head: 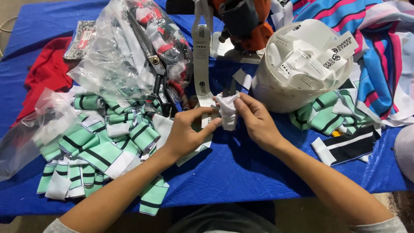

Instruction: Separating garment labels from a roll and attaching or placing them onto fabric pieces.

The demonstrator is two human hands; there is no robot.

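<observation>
Both my hands meet over the blue quilted table cover [233, 172]. My right hand [256, 121] pinches a small white folded fabric piece [227, 110] between thumb and fingers. My left hand [187, 131] grips the lower edge of the same piece, its thumb and forefinger closed on it. A long white label strip [201, 56] hangs down from the orange machine [243, 21] just behind my fingers. Several mint-green, black and white striped fabric pieces [99, 142] lie in a heap left of my left hand.
A white bucket [276, 92] full of cut white labels stands right of the machine. Black scissors [157, 73] lie on clear plastic bags [112, 56]. Red cloth [47, 73] lies far left. Pink and blue striped fabric [379, 51] covers the back right.
</observation>
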